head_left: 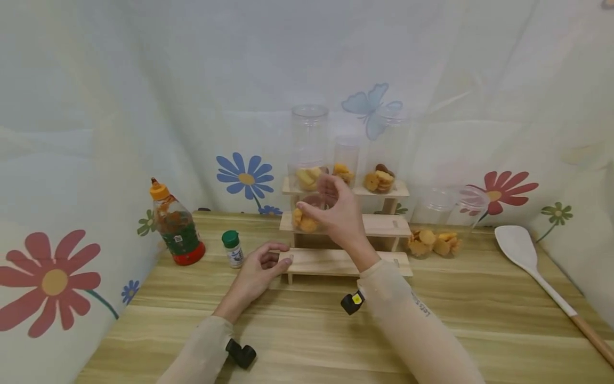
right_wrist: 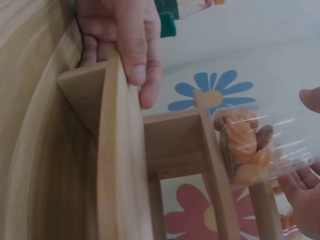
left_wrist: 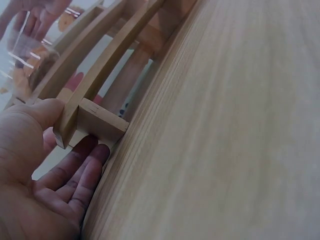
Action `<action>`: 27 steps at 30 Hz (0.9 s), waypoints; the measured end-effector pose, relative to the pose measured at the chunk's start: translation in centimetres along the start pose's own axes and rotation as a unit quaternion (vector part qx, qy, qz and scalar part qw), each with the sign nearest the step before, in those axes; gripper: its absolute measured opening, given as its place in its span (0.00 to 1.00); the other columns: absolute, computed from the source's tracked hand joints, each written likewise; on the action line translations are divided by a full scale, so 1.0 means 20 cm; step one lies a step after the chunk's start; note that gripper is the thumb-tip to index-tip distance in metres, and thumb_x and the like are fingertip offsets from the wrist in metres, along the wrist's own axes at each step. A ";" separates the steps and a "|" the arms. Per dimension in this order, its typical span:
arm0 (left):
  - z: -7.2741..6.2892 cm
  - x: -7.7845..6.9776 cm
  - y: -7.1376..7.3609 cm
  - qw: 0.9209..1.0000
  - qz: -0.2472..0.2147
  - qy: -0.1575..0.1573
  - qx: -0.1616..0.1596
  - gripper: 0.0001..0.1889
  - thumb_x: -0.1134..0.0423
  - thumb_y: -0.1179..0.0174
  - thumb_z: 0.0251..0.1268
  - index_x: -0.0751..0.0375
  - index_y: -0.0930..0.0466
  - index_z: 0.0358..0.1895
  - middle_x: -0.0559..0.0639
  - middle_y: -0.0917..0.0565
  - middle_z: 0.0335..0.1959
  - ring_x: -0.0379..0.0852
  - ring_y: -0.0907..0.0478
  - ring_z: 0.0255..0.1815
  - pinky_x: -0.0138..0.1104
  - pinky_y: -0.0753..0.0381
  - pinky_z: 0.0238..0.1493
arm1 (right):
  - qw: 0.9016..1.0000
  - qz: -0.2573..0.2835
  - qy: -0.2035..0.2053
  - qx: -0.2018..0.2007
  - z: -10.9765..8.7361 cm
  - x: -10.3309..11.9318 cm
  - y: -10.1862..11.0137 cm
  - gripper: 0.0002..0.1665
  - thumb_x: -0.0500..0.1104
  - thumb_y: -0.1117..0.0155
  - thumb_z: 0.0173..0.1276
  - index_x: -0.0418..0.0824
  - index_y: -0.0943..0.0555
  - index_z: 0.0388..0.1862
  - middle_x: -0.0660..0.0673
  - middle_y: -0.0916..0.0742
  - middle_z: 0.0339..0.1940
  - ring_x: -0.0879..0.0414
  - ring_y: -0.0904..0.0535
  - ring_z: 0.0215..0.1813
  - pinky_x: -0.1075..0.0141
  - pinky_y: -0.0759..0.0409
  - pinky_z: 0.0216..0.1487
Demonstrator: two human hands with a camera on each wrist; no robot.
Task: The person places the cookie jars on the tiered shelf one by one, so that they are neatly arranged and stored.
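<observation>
A wooden three-tier stand (head_left: 331, 261) stands on the table. My left hand (head_left: 256, 274) grips the left end of its lowest step, thumb on top and fingers curled below, as the left wrist view shows. On the left part of the middle step is a clear jar (head_left: 306, 221) holding orange crackers and some brown pieces. Around this jar's upper part my right hand (head_left: 341, 216) curls, with the thumb across the front. In the right wrist view the same jar (right_wrist: 245, 150) lies between thumb and fingers, its base right at the middle step.
The top step carries a tall jar (head_left: 309, 144), a small jar (head_left: 344, 173) and a jar of biscuits (head_left: 380, 178). Right of the stand are two cracker jars (head_left: 422, 242) and a white spatula (head_left: 520, 250). A sauce bottle (head_left: 177, 229) and a green-capped shaker (head_left: 232, 249) stand left.
</observation>
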State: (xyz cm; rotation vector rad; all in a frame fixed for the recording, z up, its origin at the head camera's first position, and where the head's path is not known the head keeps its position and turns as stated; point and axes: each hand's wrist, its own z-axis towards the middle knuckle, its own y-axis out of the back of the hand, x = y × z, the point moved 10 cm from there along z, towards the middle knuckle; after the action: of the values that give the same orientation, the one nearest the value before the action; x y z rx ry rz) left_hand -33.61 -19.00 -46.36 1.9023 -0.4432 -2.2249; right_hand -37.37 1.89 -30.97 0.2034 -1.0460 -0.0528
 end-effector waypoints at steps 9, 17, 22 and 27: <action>0.01 -0.01 -0.02 1.000 0.003 0.004 0.000 0.20 0.50 0.26 0.78 0.48 0.14 0.66 0.52 0.08 0.54 0.50 0.15 0.55 0.42 0.19 0.59 | 0.999 -0.035 0.030 -0.029 0.00 -0.01 0.00 0.44 0.49 0.12 0.67 0.35 0.23 0.75 0.37 0.14 0.66 0.46 0.16 0.68 0.49 0.18 0.72; 0.02 -0.01 -0.01 1.000 0.003 -0.001 -0.002 0.19 0.51 0.27 0.79 0.49 0.14 0.66 0.53 0.08 0.53 0.50 0.14 0.54 0.40 0.18 0.58 | 0.996 -0.074 0.038 -0.033 0.01 -0.01 0.00 0.45 0.53 0.12 0.67 0.35 0.23 0.74 0.39 0.14 0.66 0.47 0.16 0.67 0.51 0.18 0.72; 0.02 0.00 -0.01 1.000 0.005 0.002 -0.003 0.20 0.50 0.27 0.79 0.49 0.14 0.67 0.53 0.08 0.54 0.50 0.15 0.56 0.42 0.18 0.60 | 0.996 -0.074 0.039 -0.028 0.01 -0.02 -0.01 0.46 0.52 0.12 0.67 0.35 0.24 0.76 0.38 0.15 0.67 0.46 0.17 0.67 0.51 0.18 0.71; 0.01 0.01 0.00 1.000 0.001 0.003 -0.001 0.20 0.51 0.27 0.79 0.49 0.15 0.67 0.54 0.08 0.54 0.50 0.14 0.54 0.39 0.18 0.58 | 0.998 -0.058 0.024 -0.021 -0.01 -0.01 0.00 0.49 0.51 0.12 0.68 0.37 0.26 0.80 0.38 0.16 0.70 0.46 0.18 0.69 0.48 0.19 0.72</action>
State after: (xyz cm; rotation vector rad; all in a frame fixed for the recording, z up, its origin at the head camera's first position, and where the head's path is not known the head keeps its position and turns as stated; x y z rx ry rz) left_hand -33.82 -19.04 -46.52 1.9060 -0.4428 -2.2161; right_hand -37.28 1.93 -31.33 0.2249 -0.9847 -0.1738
